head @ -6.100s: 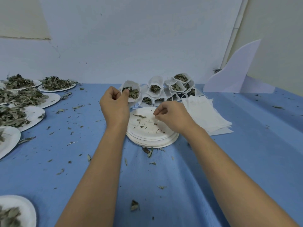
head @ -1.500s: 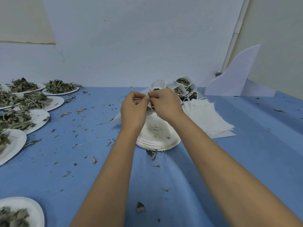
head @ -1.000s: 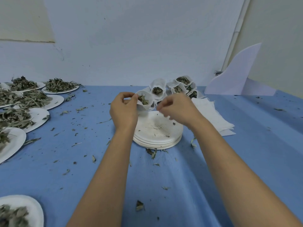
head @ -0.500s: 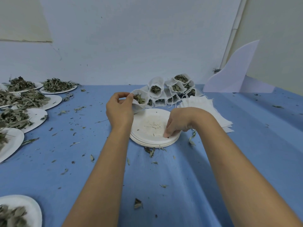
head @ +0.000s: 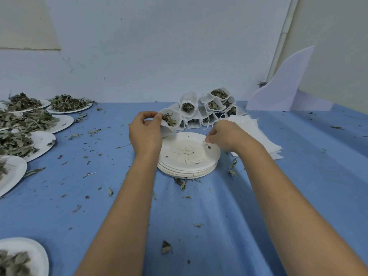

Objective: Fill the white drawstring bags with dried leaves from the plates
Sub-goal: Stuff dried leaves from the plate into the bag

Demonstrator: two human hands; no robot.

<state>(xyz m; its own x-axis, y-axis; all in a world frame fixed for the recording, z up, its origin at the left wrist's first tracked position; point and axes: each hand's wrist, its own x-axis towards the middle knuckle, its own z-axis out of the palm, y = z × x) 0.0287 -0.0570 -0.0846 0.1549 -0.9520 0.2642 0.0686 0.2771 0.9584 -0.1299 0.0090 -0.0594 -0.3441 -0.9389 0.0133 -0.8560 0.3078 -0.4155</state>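
right hand (head: 225,136) has risen off the plate (head: 175,156) to its right rim; fingertips (head: 208,140) pinched together, seemingly on a leaf scrap (head: 209,147); left hand (head: 145,134) pinches the bag (head: 169,124) rim, mouth open beside its fingertips; drop scraps straight in.

The place is a bare, makeshift packing room for hand work. A worktable under a blue cloth (head: 298,196) stands against a plain pale wall (head: 159,56), with a white pipe (head: 282,36) running up the corner. Paper plates (head: 44,143) heaped with dried leaves (head: 65,102) line the left side. Filled white bags (head: 211,108) are piled at the back beside a stack of flat empty bags (head: 258,134). Leaf scraps (head: 182,183) litter the cloth.
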